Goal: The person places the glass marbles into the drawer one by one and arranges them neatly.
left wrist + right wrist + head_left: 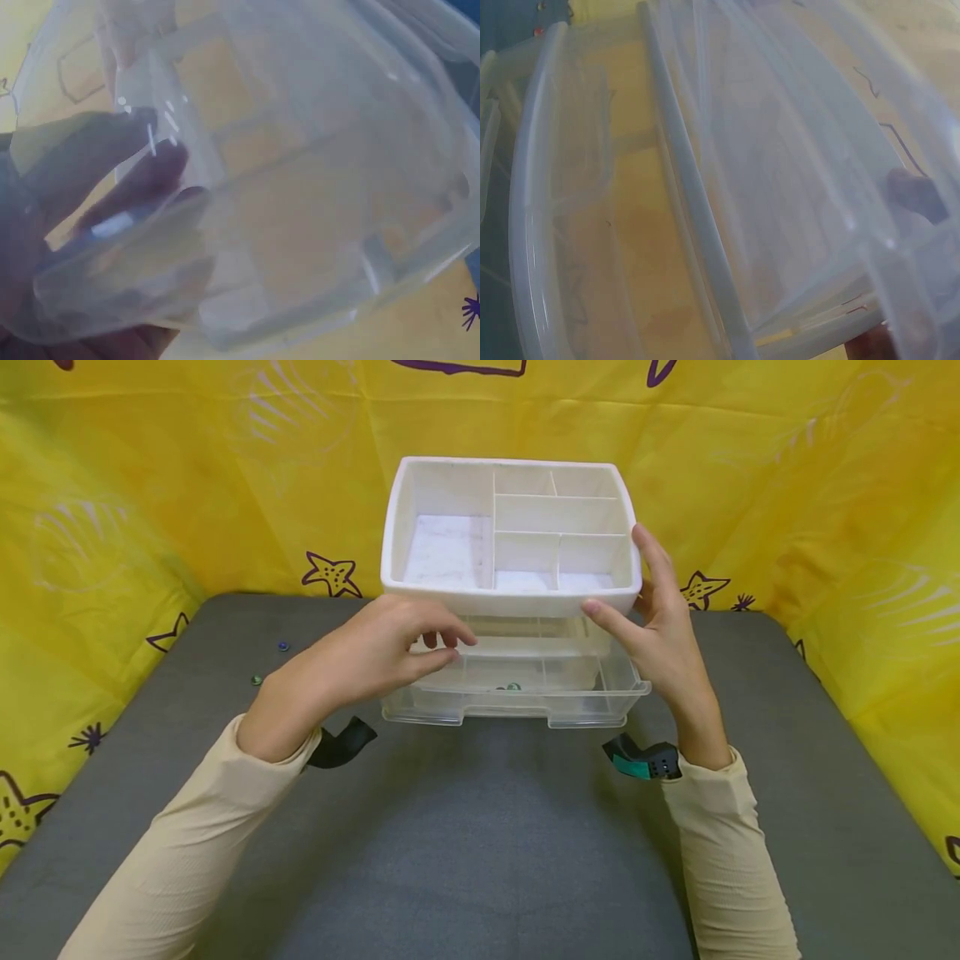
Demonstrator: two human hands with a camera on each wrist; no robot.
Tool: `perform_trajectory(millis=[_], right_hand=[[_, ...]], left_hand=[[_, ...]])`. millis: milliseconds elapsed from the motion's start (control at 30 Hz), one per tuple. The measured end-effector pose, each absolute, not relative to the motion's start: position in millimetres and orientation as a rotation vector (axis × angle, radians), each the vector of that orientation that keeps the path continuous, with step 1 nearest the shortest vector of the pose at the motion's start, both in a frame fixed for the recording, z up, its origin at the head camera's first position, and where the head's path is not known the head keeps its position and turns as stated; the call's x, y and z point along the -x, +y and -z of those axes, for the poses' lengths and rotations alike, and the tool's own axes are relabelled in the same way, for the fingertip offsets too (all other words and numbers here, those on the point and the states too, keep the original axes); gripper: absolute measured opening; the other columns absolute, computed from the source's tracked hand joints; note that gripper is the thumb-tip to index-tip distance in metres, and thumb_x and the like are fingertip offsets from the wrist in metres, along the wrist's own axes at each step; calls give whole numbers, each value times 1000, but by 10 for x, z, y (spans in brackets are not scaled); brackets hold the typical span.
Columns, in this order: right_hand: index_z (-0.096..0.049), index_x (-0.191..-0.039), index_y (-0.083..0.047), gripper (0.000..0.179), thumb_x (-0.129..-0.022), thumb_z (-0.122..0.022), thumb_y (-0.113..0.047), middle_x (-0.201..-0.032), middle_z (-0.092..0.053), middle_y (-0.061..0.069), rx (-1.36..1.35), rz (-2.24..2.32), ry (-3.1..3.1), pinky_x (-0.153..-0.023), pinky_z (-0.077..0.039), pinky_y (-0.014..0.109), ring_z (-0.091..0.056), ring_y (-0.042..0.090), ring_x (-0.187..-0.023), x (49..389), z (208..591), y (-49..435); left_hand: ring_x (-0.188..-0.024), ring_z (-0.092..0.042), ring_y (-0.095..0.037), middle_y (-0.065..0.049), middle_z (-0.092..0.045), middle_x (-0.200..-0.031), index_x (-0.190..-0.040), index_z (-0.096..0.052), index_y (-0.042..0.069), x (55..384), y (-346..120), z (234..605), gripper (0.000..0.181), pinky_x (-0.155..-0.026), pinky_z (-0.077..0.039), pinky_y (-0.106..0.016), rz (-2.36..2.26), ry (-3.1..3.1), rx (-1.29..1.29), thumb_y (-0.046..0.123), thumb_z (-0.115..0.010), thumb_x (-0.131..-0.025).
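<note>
A white tray point(510, 602) with divided compartments sits above a clear drawer point(502, 706) on a gray bench point(510, 843), its right end pinched between the thumb and fingers of a person's right hand point(663, 639). The left hand point(375, 647), loosely bent and grasping nothing visible, hangs at the tray's front left corner; contact there is hard to tell. What supports the tray from beneath is hidden. If it is lifted, the one-sided grip could let the left end dip and knock the drawer, jostling the small marbles point(513, 687) inside. A bump to the bench or a brush of the left sleeve point(202, 818) could also set rolling the blue marble point(283, 646) and green marble point(257, 680) lying loose nearby.
</note>
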State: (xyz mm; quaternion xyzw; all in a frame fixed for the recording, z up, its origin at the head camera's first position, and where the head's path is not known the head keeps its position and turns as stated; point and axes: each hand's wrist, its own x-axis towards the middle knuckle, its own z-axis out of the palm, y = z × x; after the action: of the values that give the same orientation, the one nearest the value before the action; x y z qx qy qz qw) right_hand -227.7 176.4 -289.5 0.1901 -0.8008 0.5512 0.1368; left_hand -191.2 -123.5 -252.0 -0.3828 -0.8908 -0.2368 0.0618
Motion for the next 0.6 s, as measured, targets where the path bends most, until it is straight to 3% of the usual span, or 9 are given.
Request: perform_trajectory(millis=[367,600], right_hand=[[-23,-158,-22,84,-91,-69,-6,-161,-22,-3,-559,-1598,-2309,-90,-50,19,-53,27,-117,2275,2895,1759],[-22,-158,-23,83,-91,-69,-6,-161,-22,-3,-553,-1600,-2313,-91,-51,21,-53,26,-117,2272,2898,1757]], left_hand=[[-88,-65,-18,-3,-75,-96,-104,-76,8,1827,-1413,2554,21,-74,-50,-32,736,-2417,1107,-3,-71,-87],[-84,-64,-17,-6,-74,-93,-102,-76,4,1801,-1556,2559,24,-74,-47,-19,722,-2312,1080,-9,-71,-83]])
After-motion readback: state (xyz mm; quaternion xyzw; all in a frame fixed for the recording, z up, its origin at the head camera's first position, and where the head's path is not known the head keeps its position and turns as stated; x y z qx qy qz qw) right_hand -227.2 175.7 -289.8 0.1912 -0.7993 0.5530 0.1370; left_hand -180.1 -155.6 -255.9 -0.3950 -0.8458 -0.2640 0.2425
